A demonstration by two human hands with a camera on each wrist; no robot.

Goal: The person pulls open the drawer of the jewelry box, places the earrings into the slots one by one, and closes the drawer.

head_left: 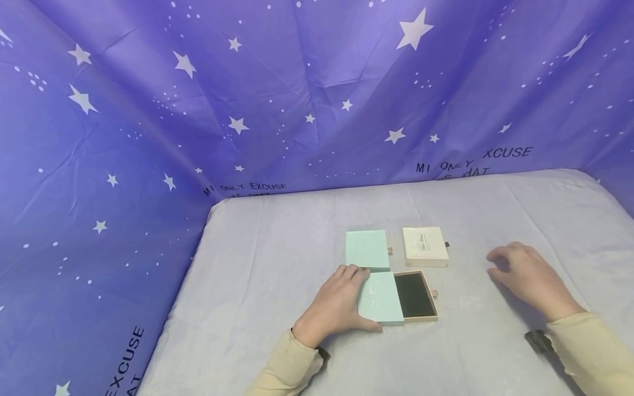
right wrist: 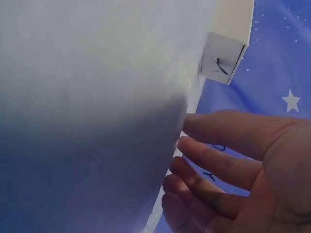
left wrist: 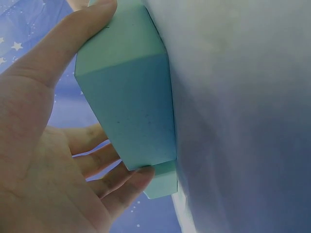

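My left hand (head_left: 338, 302) holds a mint-green drawer box (head_left: 381, 298) across its left part, thumb along the near side and fingers at the far side. From the right end of this box its drawer (head_left: 416, 296) sticks out, with a dark inside, tan rims and a small tan pull tab (head_left: 435, 293). In the left wrist view, the thumb and fingertips touch the box (left wrist: 131, 107) on opposite sides. Off to the right, my right hand (head_left: 530, 278) hovers by the table surface with loosely bent fingers and nothing in them.
Just behind the held box lies a second mint-green box (head_left: 366, 248), closed, with a tan tab. A cream box (head_left: 425, 245) with dark lettering and a black tab lies to its right. Purple star-patterned cloth (head_left: 317, 110) hangs around the pale-covered table (head_left: 267, 242).
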